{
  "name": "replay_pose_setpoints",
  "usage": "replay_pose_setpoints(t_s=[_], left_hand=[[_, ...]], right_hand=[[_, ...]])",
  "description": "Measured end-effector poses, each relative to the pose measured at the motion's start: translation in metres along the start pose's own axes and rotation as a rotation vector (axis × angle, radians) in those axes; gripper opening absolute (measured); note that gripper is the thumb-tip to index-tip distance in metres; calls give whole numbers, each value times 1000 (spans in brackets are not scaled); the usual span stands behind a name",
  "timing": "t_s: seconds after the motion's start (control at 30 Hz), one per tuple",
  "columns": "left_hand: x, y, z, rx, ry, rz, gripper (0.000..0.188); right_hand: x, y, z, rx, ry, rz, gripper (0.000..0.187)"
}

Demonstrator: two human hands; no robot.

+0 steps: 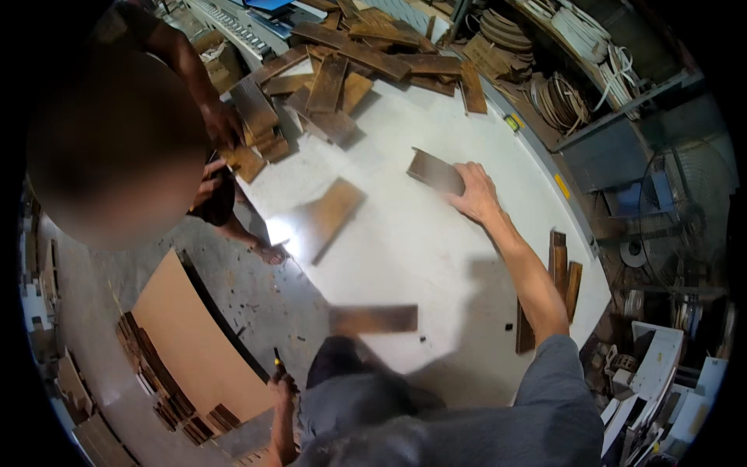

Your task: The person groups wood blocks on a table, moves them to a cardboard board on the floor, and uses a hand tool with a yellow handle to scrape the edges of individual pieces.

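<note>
My right hand reaches over the white tabletop and grips one end of a short brown wooden board. The board has a darker lip along its far edge and is slightly blurred. Low beside my body, my left hand is closed around a slim black and yellow tool, which looks like a utility knife. Another wooden board lies at an angle left of the table's middle. A further board rests along the near edge, close to my waist.
Many brown boards are heaped at the table's far end. Several narrow pieces lie by its right edge, near a yellow level. A co-worker's hand touches stacked boards at left. A tan panel and wood strips occupy the floor.
</note>
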State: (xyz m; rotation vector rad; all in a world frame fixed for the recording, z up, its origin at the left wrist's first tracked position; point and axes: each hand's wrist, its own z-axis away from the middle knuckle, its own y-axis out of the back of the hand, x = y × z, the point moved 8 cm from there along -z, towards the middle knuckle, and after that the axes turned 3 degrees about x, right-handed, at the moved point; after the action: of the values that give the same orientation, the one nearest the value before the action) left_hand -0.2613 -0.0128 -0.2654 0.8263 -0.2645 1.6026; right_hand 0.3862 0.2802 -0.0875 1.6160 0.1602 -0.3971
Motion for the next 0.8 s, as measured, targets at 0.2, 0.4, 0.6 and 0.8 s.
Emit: replay_pose_setpoints(t_s=[0.2,0.4,0.6,0.8], left_hand=[[5,9,28,59,-123,-42,20],[97,-8,137,77,-541,167,26],[111,-130,213,-614,-233,373,41],[91,-176,238,-792,-65,528,38]], right_hand=[[28,42,123,267,95,20,59],[-33,50,254,-255,-122,-732,56],[-131,-43,386,-849,-123,-1403,51],[-148,-50,396,-763,-132,-1280,49]])
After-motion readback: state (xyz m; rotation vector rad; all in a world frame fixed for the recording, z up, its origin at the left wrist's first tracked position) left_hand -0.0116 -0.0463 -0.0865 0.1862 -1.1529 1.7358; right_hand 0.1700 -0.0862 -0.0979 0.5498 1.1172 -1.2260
